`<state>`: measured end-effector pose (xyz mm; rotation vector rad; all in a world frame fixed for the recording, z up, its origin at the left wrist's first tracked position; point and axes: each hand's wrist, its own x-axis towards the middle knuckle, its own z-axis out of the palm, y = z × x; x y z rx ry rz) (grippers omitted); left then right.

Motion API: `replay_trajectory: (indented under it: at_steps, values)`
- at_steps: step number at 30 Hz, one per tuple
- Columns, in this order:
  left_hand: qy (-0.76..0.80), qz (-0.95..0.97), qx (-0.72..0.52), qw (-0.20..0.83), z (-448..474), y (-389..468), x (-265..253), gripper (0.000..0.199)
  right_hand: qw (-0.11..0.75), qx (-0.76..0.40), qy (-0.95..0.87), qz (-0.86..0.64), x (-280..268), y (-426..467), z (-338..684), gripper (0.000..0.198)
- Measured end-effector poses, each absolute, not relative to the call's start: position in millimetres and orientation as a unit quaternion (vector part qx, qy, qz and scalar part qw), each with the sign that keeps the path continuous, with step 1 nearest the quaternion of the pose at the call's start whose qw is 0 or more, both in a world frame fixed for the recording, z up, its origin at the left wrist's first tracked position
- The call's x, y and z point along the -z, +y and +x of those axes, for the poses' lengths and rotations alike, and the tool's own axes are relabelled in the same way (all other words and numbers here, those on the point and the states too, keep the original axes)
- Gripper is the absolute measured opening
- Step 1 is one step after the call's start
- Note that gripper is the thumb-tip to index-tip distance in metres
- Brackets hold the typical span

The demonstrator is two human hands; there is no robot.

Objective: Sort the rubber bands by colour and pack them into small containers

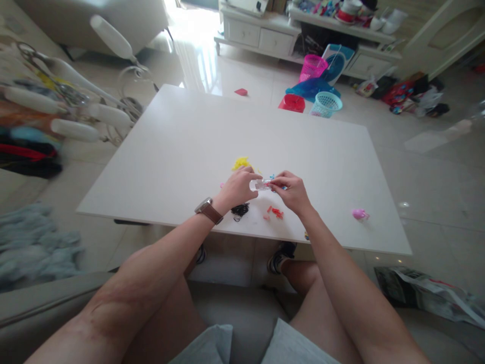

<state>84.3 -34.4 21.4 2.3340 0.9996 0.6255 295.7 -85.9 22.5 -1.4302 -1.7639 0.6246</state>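
Observation:
My left hand, with a watch on its wrist, is closed around a small clear plastic container, held on its side above the table. At the container's right end, the fingers of my right hand pinch a small pink piece; its exact kind is too small to make out. Behind my left hand is a pile of yellow bits. Black bands lie in a tangle below it. Small red-orange pieces are nearer the front edge. A few blue bits show partly behind my right fingers.
The white table extends in front of my knees. A pink toy sits at its right. Beyond the far edge stand a red bucket, a light-blue basket and a pink basket. A white lamp-like fixture is at left.

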Motion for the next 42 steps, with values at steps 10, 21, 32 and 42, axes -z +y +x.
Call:
replay_trajectory:
  at_steps: [10,21,32,42]
  values:
    - [0.384,0.840,-0.251,0.291,87,-34,-20,0.038,0.417,-0.287,-0.608,-0.612,-26,-88,293,0.025]
    - [0.385,0.821,-0.270,0.324,89,-34,-21,0.033,0.513,-0.363,-0.557,-0.543,-37,-89,288,0.028]
    - [0.384,0.714,-0.370,0.453,93,-34,-26,0.025,0.541,-0.243,-0.517,-0.617,-38,-87,296,0.016]
    - [0.418,0.694,-0.390,0.438,89,-28,-28,0.023,0.027,-0.317,-0.669,-0.672,-5,-90,321,0.021]
